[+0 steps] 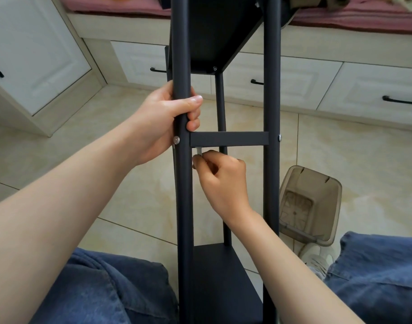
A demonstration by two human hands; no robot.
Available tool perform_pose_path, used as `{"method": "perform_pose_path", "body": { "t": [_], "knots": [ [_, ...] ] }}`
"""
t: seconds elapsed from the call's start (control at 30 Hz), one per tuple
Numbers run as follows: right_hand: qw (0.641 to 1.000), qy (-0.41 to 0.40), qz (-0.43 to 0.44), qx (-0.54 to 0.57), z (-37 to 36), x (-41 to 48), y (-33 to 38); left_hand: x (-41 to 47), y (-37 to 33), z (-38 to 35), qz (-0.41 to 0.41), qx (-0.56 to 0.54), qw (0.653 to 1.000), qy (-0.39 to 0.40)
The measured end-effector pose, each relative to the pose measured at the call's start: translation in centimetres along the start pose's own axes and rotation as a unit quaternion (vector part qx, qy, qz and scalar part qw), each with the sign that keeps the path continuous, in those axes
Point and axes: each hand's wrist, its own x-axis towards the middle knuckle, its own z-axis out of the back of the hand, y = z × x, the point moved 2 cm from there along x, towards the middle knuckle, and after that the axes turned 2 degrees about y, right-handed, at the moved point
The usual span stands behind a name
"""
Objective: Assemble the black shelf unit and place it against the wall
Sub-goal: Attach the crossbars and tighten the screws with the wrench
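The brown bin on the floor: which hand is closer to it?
Right. The right hand pinches a small white part under the crossbar, just left of the bin; the left hand grips the left post, farther left.

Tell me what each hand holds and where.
The left hand grips the shelf's left post just above the crossbar. The right hand pinches a small pale piece by its lower end, under the crossbar.
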Motion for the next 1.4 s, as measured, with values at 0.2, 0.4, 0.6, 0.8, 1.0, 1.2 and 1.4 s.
{"method": "perform_pose_path", "body": {
  "t": [0.2,0.4,0.6,0.8,1.0,1.2,1.4],
  "knots": [
    [1.000,0.004,0.006,0.020,0.8,-0.4,0.6,-0.1,-0.1,-0.1,0.002,-0.001,1.000,-0.001],
    [0.999,-0.004,0.027,0.025,0.9,0.2,1.2,-0.3,0.0,-0.1,0.006,0.001,1.000,-0.005],
    [1.000,-0.002,0.023,0.013,0.2,0.0,0.7,-0.4,0.0,-0.1,0.008,-0.003,1.000,-0.006],
    [0.999,-0.035,0.034,0.024,-1.5,0.1,0.6,-0.2,0.1,-0.1,0.006,-0.007,1.000,-0.008],
    [0.994,-0.077,0.070,0.019,-1.7,0.8,0.0,0.1,0.1,-0.3,0.006,-0.009,1.000,-0.005],
    [0.996,-0.048,0.074,-0.012,-0.7,0.3,-0.6,0.5,0.1,-0.6,0.001,-0.006,1.000,0.005],
    [0.991,-0.024,0.103,-0.078,1.8,-1.9,-0.5,0.6,0.1,-1.0,-0.002,-0.010,1.000,0.002]
  ]
}}
